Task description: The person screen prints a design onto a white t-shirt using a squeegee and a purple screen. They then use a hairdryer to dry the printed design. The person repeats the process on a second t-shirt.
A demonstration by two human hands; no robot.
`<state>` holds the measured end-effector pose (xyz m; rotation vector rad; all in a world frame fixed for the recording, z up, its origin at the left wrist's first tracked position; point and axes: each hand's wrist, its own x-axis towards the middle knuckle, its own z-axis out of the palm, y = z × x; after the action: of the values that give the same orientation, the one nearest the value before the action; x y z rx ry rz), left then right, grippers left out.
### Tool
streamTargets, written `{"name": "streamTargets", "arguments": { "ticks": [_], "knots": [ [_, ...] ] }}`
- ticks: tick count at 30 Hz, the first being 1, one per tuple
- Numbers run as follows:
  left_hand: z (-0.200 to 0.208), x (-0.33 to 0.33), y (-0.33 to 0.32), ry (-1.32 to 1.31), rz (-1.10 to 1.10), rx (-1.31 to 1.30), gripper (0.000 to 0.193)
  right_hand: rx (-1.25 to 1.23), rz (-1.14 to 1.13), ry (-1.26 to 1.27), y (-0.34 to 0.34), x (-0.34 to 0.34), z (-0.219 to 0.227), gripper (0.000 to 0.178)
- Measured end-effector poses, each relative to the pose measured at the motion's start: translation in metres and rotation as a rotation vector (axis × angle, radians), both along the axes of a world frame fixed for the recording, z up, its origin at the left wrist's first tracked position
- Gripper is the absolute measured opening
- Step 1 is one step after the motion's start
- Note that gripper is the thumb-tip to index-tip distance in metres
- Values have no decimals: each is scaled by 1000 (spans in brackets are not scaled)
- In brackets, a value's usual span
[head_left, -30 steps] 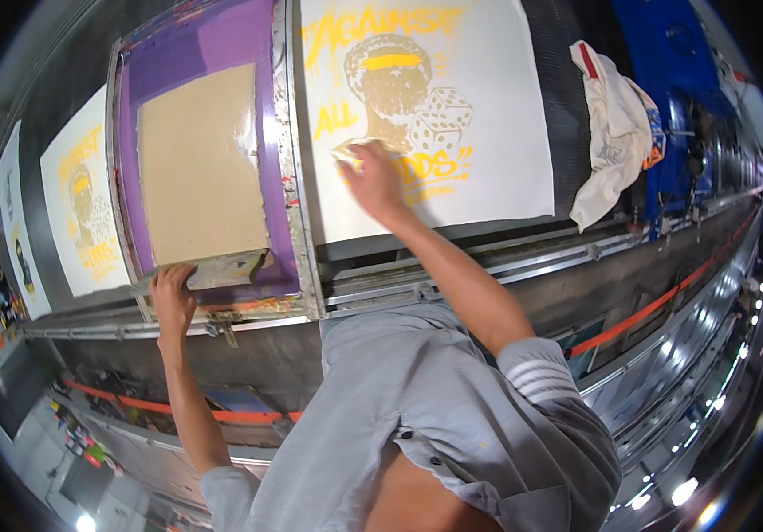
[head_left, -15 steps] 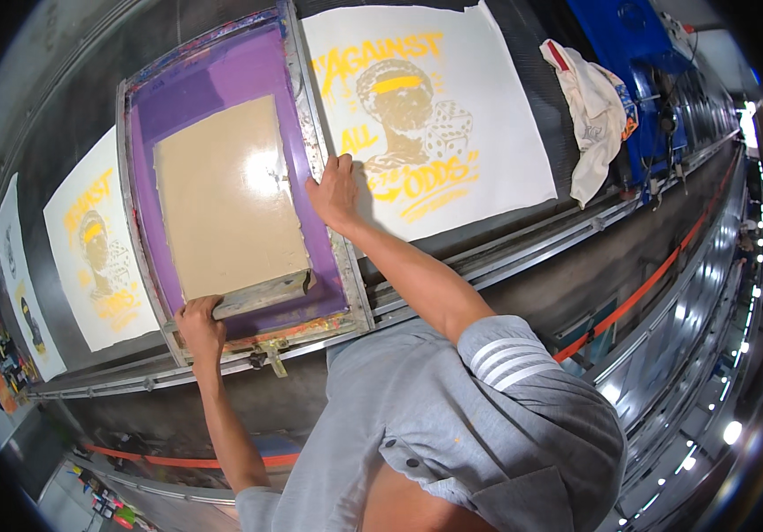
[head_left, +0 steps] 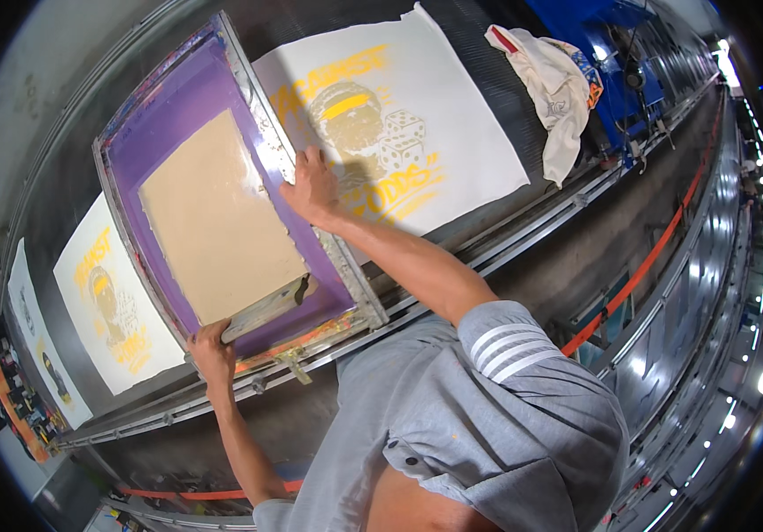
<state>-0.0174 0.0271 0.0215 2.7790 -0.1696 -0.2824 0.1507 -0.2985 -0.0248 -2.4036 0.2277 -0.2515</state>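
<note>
A screen printing frame (head_left: 268, 133) with purple mesh and a large beige ink area (head_left: 213, 213) lies before me, standing slightly off the table by its shadow on the print to the right. My right hand (head_left: 313, 190) is closed over the frame's right side rail. My left hand (head_left: 212, 348) grips the near left corner, beside the end of a squeegee (head_left: 268, 310). That squeegee rests across the near end of the ink area. On the right, partly behind the frame, lies a white sheet (head_left: 479, 146) printed in yellow and beige.
Another printed sheet (head_left: 120, 306) lies left of the frame, with a further sheet (head_left: 44, 346) beyond. A cream cloth garment (head_left: 546, 93) lies by a blue machine (head_left: 621, 80) at far right. A metal rail (head_left: 497, 266) runs along the table's near edge.
The frame has risen and shifted over the right-hand print, its shadow now covering part of it. Both hands have moved with it. My view has also turned.
</note>
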Motion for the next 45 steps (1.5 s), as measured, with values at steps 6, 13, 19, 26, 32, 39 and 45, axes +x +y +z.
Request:
{"name": "streamTargets", "arguments": {
  "ticks": [6,13,19,26,32,39,45],
  "knots": [
    [20,24,-139,-99,-69,-32,36,-78,77,-147,-128,46,25,41],
    [15,33,-324,-184,-120,-125,30,-226,56,-179,-317,65,26,47],
    [-11,34,-403,-186,-164,-156,35,-243,-2,-111,-419,59,-15,50],
    [-6,37,-421,-157,-174,-98,27,-221,4,-187,-443,40,-59,46],
    [-18,32,-410,-152,-144,-117,22,-228,5,-138,-435,38,-73,61],
    [-29,29,-389,-89,-115,-36,22,-282,31,-140,-412,45,-93,58],
    [-39,35,-395,16,-128,47,19,-280,26,8,-429,48,-118,58]
  ]
}}
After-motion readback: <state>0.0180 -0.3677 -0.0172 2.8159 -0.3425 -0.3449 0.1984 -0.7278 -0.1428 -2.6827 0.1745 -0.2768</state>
